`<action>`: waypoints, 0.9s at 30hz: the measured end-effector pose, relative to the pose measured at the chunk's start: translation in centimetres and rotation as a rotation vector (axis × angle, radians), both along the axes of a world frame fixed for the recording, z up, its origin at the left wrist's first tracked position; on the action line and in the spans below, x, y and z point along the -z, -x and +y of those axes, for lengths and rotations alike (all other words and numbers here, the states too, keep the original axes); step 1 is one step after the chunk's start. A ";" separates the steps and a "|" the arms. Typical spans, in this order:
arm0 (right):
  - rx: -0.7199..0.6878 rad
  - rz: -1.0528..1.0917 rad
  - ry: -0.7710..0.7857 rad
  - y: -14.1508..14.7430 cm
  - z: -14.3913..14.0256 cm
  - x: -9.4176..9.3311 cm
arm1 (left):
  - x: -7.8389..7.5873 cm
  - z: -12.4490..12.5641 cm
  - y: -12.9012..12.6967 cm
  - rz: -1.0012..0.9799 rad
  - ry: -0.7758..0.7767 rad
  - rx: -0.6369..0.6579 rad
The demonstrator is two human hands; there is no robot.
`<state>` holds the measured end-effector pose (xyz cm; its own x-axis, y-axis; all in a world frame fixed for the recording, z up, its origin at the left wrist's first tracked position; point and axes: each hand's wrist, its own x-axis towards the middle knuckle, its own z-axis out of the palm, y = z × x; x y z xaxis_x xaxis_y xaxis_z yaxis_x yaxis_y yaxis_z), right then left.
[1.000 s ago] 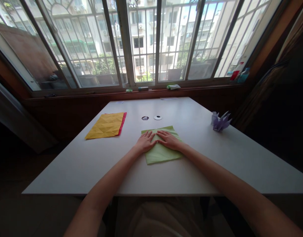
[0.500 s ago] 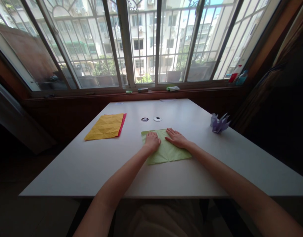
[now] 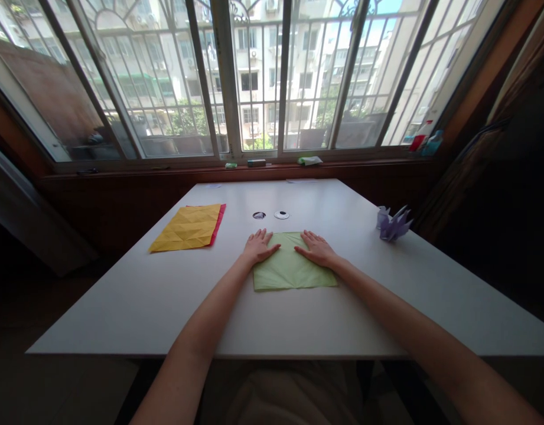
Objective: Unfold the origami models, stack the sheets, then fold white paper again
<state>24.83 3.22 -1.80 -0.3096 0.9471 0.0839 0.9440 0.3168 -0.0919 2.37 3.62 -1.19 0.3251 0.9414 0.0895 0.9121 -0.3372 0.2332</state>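
A light green folded paper [image 3: 292,268] lies flat on the white table [image 3: 165,295], squared to its front edge. My left hand [image 3: 258,247] rests palm down on the paper's upper left corner, fingers spread. On the upper right corner my right hand [image 3: 316,248] lies flat, fingers apart. Neither hand grips anything.
A creased yellow sheet [image 3: 187,227] over a red one [image 3: 218,223] lies at the left rear. A purple folded paper figure [image 3: 392,223] stands at the right. Two round holes [image 3: 270,215] sit behind the green paper. Small items line the window sill [image 3: 272,168].
The green paper has turned from tilted to square with the table edge. My hands have moved apart, from the paper's middle to its two far corners.
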 end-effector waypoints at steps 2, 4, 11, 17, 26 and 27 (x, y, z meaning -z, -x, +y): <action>0.018 -0.003 0.005 0.0 0.0 0.1 | 0.2 0.2 0.4 0.004 0.009 -0.062; 0.037 -0.004 0.015 0.0 -0.1 0.1 | 0.5 0.6 1.0 -0.001 0.018 -0.122; 0.047 0.231 -0.004 -1.0 0.7 0.1 | 1.4 1.5 1.6 -0.153 -0.060 -0.169; 0.035 0.423 -0.034 -1.5 2.2 -1.4 | 0.7 1.6 1.3 -0.338 -0.104 -0.085; -0.237 0.478 0.161 2.6 3.0 -4.3 | -0.9 0.6 2.5 -0.717 -0.085 -0.019; -0.255 0.492 0.207 3.0 3.1 -4.6 | -1.3 0.4 2.4 -0.769 -0.086 -0.008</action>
